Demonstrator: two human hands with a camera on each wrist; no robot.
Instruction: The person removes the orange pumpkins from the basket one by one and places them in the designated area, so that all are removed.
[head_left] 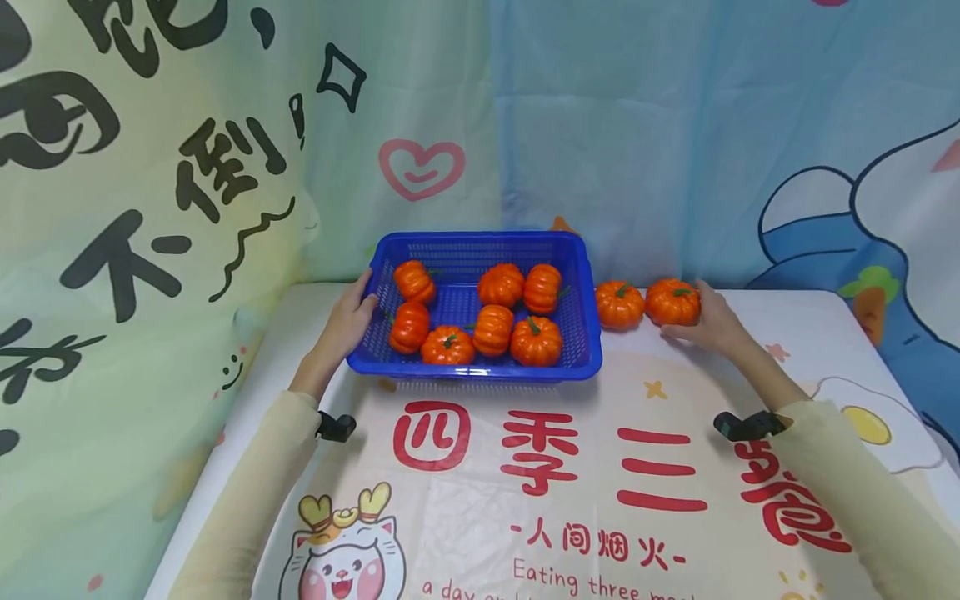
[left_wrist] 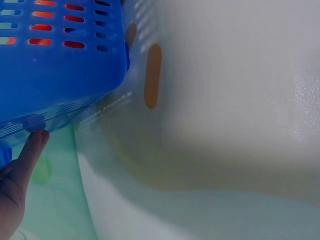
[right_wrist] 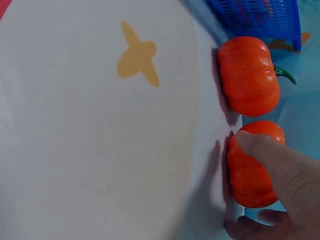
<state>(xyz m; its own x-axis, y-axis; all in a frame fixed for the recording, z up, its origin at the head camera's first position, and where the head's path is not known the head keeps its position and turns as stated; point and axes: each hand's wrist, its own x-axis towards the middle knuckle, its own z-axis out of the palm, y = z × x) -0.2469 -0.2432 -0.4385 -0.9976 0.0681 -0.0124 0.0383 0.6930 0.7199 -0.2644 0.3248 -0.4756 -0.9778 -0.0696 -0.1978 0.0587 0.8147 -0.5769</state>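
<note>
Pumpkin probably handling light, stiff, kinda slick | right hand pinching its sides, decent spot imo | left hand resting straight-fingered against basket

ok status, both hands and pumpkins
Left hand touching blue basket. Right hand gripping rightmost pumpkin. Seven pumpkins inside basket. Another pumpkin sits between right hand and basket.

Long cream sleeves — plain, black wrist cameras
</note>
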